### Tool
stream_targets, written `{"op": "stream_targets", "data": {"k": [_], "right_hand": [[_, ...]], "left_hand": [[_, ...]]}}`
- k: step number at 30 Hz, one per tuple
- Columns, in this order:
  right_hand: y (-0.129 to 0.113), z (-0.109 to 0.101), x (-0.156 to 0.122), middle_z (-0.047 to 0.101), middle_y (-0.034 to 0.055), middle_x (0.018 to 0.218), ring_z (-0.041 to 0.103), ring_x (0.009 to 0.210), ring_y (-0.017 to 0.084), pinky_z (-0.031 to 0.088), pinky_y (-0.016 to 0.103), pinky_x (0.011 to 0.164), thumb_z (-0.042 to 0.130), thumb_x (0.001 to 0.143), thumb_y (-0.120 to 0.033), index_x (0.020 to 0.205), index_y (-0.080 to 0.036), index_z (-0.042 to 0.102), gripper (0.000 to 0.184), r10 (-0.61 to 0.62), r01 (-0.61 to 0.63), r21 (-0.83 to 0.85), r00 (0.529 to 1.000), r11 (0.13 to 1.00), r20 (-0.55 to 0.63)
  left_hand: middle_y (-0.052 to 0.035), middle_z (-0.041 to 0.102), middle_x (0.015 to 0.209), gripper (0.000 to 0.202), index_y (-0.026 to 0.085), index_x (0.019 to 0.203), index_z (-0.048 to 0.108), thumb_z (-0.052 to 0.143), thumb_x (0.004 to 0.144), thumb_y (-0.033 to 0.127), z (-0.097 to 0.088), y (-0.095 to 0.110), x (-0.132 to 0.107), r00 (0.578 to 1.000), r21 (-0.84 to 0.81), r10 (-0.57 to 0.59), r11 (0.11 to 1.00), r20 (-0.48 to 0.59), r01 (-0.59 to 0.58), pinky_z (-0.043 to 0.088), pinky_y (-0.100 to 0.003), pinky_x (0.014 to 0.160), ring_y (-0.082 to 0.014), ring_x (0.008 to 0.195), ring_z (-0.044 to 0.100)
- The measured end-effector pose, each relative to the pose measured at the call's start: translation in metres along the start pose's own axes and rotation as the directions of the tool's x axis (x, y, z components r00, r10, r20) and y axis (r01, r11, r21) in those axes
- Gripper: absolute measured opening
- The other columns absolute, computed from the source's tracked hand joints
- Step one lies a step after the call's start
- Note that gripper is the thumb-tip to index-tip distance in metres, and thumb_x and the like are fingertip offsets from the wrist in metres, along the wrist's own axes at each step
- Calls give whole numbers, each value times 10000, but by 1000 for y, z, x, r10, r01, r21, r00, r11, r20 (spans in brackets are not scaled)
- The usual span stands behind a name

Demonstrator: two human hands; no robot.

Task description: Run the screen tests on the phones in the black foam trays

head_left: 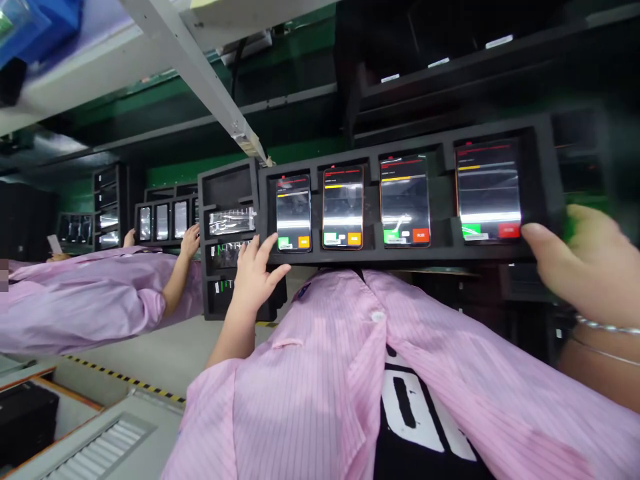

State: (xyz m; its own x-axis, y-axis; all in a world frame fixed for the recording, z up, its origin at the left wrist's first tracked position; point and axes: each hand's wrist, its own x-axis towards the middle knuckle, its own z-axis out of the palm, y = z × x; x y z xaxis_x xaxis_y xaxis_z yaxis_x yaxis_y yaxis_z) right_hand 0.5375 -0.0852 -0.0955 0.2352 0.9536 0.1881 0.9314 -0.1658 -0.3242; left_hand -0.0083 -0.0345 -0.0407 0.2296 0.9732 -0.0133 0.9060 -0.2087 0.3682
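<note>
A long black foam tray [345, 259] lies in front of me, with several lit phones set in its slots. The leftmost phone [293, 213] and the rightmost phone [487, 190] both show dark screens with coloured blocks along the bottom. My left hand [255, 277] is at the tray's left front corner, fingers spread, its index fingertip at the edge and thumb along the front side. My right hand [583, 257] grips the tray's right end, thumb on the front corner; its other fingers are blurred.
Left of the tray stands another black tray [204, 267] with wrapped items in its slots. A person in a pink sleeve [125, 300] works farther left beside a phone tray [150, 241]. A grey metal post [200, 73] slants down behind, and dark shelves [450, 80] run along the back.
</note>
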Motion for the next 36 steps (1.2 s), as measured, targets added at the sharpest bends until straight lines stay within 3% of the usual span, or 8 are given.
{"op": "stream_targets", "data": {"k": [2, 6, 10, 14, 22, 27, 32, 36], "right_hand": [[-43, -18, -6, 682, 277, 1323, 675, 1240, 439, 601, 542, 939, 610, 931, -776, 1492, -98, 592, 879, -31, 43, 69, 985, 997, -169], [-121, -52, -3, 719, 139, 1325, 679, 1289, 303, 440, 520, 1260, 525, 1089, -458, 1405, -219, 641, 413, -432, 446, 326, 894, 833, -118], [-158, -29, 2, 753, 100, 1247, 645, 1345, 299, 381, 609, 1287, 544, 1076, -262, 1280, -211, 616, 222, -677, 632, 399, 735, 664, -39], [-160, 6, 1, 764, 124, 1191, 652, 1329, 345, 419, 697, 1226, 524, 1082, -265, 1266, -178, 645, 237, -693, 642, 357, 721, 678, 19], [-111, -29, -2, 794, 88, 1075, 732, 1197, 296, 455, 541, 1243, 591, 1025, -214, 1171, -186, 670, 168, -546, 584, 182, 809, 791, -219], [-86, -15, -9, 794, 111, 1060, 740, 1176, 306, 496, 537, 1206, 535, 1056, -250, 1105, -166, 697, 189, -494, 507, 47, 854, 861, -164], [-108, -34, -8, 795, 81, 1045, 730, 1202, 297, 505, 512, 1205, 593, 1023, -217, 1149, -189, 687, 159, -462, 520, 136, 831, 843, -309], [-135, -45, -2, 787, 78, 1141, 697, 1270, 304, 465, 557, 1240, 602, 1011, -204, 1189, -215, 645, 183, -530, 571, 258, 820, 779, -216]], "left_hand": [[-194, 491, 1662, 838, 278, 1453, 676, 451, 919, 883, 7, 0, -7, 1000, 74, -11, 997, -13, 12, 285, -718, 1276, -474, 1614, 334], [-155, 294, 1781, 759, 302, 1459, 670, 614, 898, 809, 7, 16, -2, 986, 107, 103, 990, -133, -89, 217, -753, 1289, -501, 1665, 147], [-137, 411, 1724, 736, 321, 1497, 628, 629, 916, 773, 19, 46, 11, 906, 81, 386, 922, -175, -378, 209, -679, 1329, -429, 1655, 240], [-131, 491, 1672, 632, 337, 1437, 678, 636, 940, 725, 42, 66, 22, 892, 128, 436, 898, -119, -421, 203, -694, 1325, -420, 1634, 299], [-148, 546, 1624, 620, 300, 1489, 632, 646, 974, 645, 56, 63, 24, 879, 131, 431, 902, -203, -411, 300, -634, 1301, -398, 1600, 371], [-139, 544, 1624, 623, 292, 1495, 618, 673, 968, 620, 58, 59, 24, 902, 38, 380, 924, -206, -381, 286, -617, 1307, -398, 1611, 344], [-145, 515, 1640, 606, 259, 1493, 604, 625, 995, 604, 49, 61, 24, 908, -20, 366, 926, -202, -378, 294, -605, 1316, -385, 1638, 283], [-140, 538, 1623, 577, 253, 1458, 631, 610, 999, 601, 43, 67, 29, 919, 2, 357, 932, -167, -362, 267, -610, 1325, -384, 1633, 296]]}}
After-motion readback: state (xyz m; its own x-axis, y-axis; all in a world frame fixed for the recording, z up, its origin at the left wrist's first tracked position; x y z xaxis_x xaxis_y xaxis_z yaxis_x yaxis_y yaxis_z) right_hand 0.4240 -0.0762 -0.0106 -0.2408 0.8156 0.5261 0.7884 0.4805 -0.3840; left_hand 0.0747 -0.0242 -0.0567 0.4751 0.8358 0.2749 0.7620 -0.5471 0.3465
